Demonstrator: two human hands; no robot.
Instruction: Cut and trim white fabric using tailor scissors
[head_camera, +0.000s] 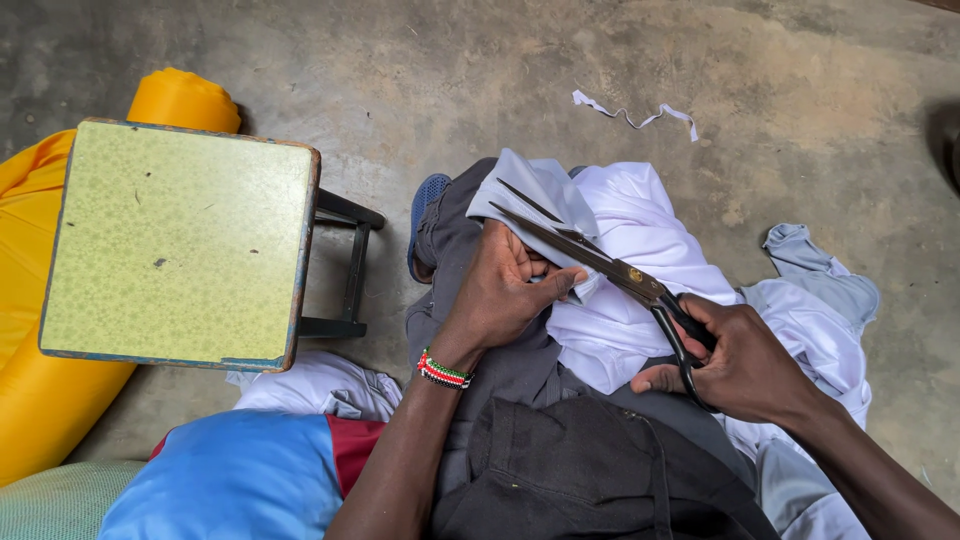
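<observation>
Cutting is under way: the right hand (745, 365) grips open scissors (590, 258), the left hand (500, 290) pinches white cloth (630, 250) on the lap between both. Closing the blades seems to need taut cloth.

My left hand (500, 290) pinches a flap of white cloth (620, 270) on my lap, a beaded band (443, 371) at its wrist. My right hand (735, 365) grips black-handled scissors (590, 255), blades parted around the flap. A small green table (175, 245) stands to my left, beside yellow fabric (40, 400). A white scrap (635, 115) lies on the concrete floor (800, 120).
</observation>
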